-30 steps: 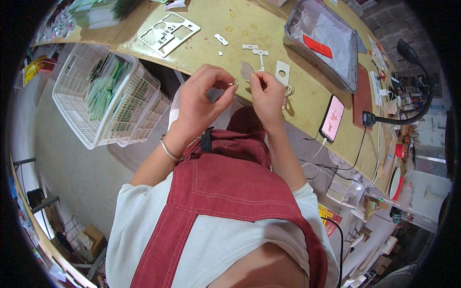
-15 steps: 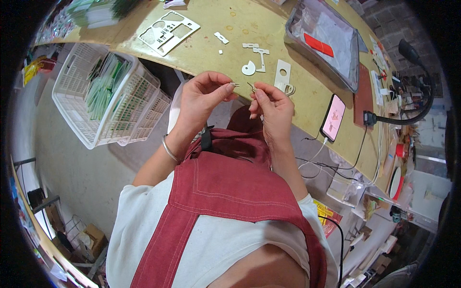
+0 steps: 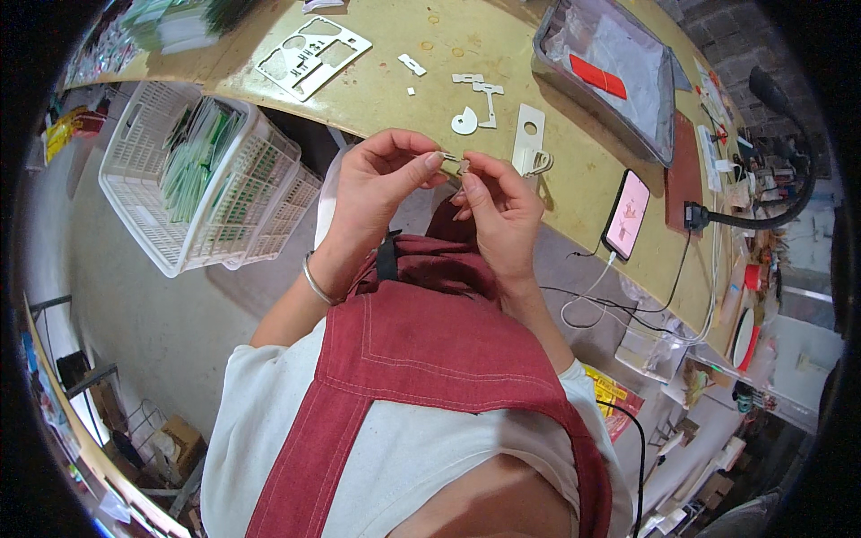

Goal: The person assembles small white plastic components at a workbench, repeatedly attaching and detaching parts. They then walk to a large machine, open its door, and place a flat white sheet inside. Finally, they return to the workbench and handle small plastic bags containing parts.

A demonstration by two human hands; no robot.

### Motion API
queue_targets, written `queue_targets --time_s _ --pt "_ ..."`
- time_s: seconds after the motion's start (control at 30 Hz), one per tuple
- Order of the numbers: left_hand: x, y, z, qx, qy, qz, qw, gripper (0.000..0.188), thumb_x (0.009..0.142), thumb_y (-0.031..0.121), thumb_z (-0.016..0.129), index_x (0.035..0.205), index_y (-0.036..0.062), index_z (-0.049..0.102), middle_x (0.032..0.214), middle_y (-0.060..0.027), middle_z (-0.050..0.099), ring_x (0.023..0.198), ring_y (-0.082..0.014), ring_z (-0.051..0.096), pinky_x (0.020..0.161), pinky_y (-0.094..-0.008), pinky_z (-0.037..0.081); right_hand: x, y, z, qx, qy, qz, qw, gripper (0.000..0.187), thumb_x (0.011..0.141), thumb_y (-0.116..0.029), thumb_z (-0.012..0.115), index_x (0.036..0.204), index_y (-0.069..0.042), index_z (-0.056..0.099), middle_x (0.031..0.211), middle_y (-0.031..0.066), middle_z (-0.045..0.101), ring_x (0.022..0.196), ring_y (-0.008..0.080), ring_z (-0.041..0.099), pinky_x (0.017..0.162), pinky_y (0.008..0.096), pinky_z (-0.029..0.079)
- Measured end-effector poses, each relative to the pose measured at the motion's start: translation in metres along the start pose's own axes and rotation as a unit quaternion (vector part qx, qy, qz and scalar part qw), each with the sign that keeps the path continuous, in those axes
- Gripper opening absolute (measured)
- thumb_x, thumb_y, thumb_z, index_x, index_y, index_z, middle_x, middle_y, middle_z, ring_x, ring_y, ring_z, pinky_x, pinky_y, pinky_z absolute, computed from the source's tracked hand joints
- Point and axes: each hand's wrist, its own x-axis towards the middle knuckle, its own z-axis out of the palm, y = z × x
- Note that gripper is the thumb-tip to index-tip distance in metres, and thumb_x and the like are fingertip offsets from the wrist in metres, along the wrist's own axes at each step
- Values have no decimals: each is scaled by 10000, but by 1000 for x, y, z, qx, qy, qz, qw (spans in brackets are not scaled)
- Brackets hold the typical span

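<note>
– Starting from the head view, how about the left hand (image 3: 386, 182)?
– Closed at the fingertips, pinching a pale piece (image 3: 449, 157) between thumb and forefinger, with the thin end toward the right hand (image 3: 502, 199).
– And over on that side?
– Pinching too: gripping a greyish piece (image 3: 464, 168) between thumb and forefinger, with the other fingers curled below.
– Touching, tip to tip?
– Very close together; cannot tell about contact.
– Whereabouts, both?
– Raised in front of the body, at the near edge of the table (image 3: 386, 100); cannot tell whether over the top or just short of it.
– And beyond the hands?
– Nearest, a notched disc (image 3: 464, 124); just right of it, a branched strip (image 3: 487, 89), with a short strip (image 3: 466, 79) close by. Farther right, a holed plate (image 3: 528, 142) with a looped piece (image 3: 541, 163) at the near end. Off to the left, a cut-out sheet (image 3: 337, 79).
– Along the right?
– A phone (image 3: 625, 220), lit pink and plugged into a cable; farther off, a grey tray (image 3: 665, 134) with a red packet (image 3: 598, 76) inside.
– Down at the left?
– A white basket (image 3: 143, 222), below table level, full of green and clear sleeves (image 3: 202, 166).
</note>
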Motion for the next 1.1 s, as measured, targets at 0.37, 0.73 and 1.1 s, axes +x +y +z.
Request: queue_targets --time_s 0.37,0.73,1.1 --pt "-1 2 1 59 -33 15 998 166 938 15 742 1091 -25 691 1017 -73 741 894 -136 715 816 -278 598 0 -5 -2 -38 -10 -42 998 243 1011 -31 639 1244 2 697 1017 25 633 789 71 644 632 188 536" --pt "-5 2 6 42 -55 16 997 170 936 0 738 1097 -24 689 1032 -72 736 917 -135 708 841 -281 592 0 -6 -4 -88 -26 -95 991 218 1003 -6 637 1208 15 706 1027 38 636 808 76 632 652 192 521" --pt "-9 4 7 5 -40 21 999 175 939 8 736 1102 -27 686 1026 -95 742 912 -160 723 822 -303 608 -2 -15 3 -52 -7 -87 995 211 980 36 635 1173 8 714 989 37 619 816 84 591 699 212 475"
